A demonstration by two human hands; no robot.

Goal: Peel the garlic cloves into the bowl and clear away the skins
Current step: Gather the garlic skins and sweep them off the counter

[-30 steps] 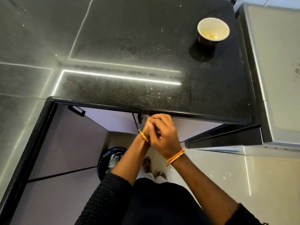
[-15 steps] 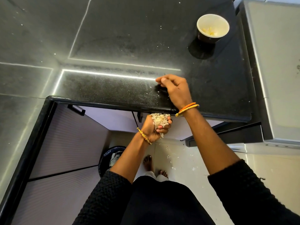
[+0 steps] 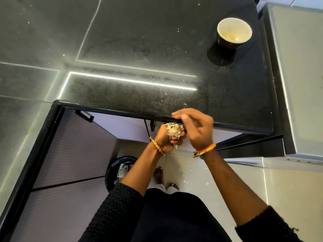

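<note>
Right hand [image 3: 195, 128]: half a second ago it lies flat out on the black counter [image 3: 157, 95]; now it is back at the near edge, fingers curled over the lip, just above the left hand.
Left hand [image 3: 166, 138]: a second ago hidden under the right hand; now it shows, cupped below the edge, gripping the skins.
Garlic skins [image 3: 174, 131]: unseen a second ago; now a pale heap.
Floor [image 3: 192, 173]: more skin flakes show.
</note>
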